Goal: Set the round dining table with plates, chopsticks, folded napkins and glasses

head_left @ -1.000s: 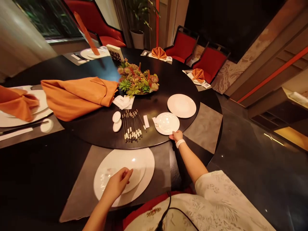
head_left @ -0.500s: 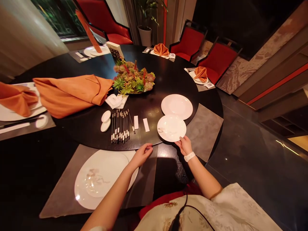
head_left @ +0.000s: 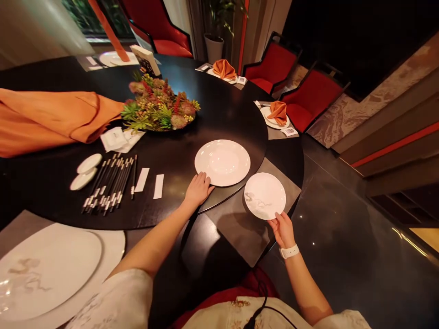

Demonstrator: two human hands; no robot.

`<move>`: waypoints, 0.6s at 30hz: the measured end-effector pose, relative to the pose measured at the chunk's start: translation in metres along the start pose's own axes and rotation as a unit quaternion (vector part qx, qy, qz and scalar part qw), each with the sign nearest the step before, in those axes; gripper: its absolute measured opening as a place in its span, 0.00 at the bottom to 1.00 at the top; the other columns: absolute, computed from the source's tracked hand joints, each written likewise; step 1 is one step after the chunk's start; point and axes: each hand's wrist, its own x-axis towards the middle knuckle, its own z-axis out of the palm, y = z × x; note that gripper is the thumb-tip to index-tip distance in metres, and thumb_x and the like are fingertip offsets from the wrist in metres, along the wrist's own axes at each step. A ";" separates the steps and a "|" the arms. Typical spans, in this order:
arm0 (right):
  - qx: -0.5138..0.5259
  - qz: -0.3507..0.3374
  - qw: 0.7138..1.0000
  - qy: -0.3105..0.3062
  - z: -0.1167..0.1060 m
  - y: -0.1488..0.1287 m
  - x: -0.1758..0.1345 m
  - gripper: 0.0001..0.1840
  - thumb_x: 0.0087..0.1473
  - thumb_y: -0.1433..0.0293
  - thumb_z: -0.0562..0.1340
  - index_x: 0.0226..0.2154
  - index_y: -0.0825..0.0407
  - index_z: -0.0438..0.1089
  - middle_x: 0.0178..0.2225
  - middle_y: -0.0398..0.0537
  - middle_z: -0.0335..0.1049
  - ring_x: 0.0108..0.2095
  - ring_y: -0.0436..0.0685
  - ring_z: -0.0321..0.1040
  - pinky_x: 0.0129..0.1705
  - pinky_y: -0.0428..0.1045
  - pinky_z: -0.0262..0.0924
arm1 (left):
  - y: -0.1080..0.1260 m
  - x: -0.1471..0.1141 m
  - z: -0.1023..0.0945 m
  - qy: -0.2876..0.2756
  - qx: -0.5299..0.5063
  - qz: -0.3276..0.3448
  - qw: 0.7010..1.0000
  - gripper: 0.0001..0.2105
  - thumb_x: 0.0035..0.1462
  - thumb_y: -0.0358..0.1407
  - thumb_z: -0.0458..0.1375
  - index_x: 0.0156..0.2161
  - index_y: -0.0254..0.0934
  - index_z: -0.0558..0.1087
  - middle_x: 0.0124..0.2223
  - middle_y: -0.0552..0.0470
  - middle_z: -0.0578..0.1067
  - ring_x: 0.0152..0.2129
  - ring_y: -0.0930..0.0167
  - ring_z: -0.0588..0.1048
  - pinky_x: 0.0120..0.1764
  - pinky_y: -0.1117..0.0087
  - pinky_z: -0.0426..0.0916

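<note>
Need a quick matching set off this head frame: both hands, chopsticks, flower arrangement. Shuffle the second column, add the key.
Column one
1. right hand
2. chopsticks
3. left hand
4. flower arrangement

Column two
A. fingers at the near edge of a plain plate
B. mixed green and reddish
C. holding a patterned plate by its edge
D. dark with pale ends, lying in a bunch

Pairs: 1-C, 2-D, 3-A, 4-B

1 head-worn camera looks forward and down, close above the black table point(head_left: 226, 112).
</note>
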 end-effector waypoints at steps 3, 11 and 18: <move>-0.012 0.012 1.000 -0.021 -0.019 -0.027 0.042 0.14 0.44 0.69 0.69 0.36 0.52 0.73 0.35 0.49 0.80 0.30 0.54 0.76 0.32 0.49 0.75 | 0.046 -0.013 0.017 0.011 0.035 -0.057 0.998 0.19 0.63 0.41 0.52 0.53 0.29 0.70 0.60 0.25 0.65 0.62 0.47 0.60 0.60 0.49 0.55; -0.054 0.034 0.994 -0.089 0.004 -0.058 0.130 0.10 0.45 0.71 0.68 0.34 0.52 0.71 0.32 0.47 0.79 0.29 0.53 0.75 0.33 0.49 0.75 | 0.163 0.008 0.041 0.017 -0.222 -0.118 0.968 0.20 0.59 0.40 0.59 0.55 0.37 0.72 0.51 0.38 0.73 0.51 0.55 0.69 0.58 0.56 0.60; -0.098 0.081 0.986 -0.104 0.088 -0.028 0.147 0.07 0.48 0.75 0.66 0.31 0.52 0.67 0.28 0.44 0.77 0.27 0.52 0.75 0.38 0.52 0.77 | 0.096 0.015 -0.006 0.144 -0.144 -0.251 0.946 0.19 0.59 0.33 0.55 0.55 0.32 0.69 0.56 0.35 0.67 0.56 0.55 0.66 0.60 0.53 0.60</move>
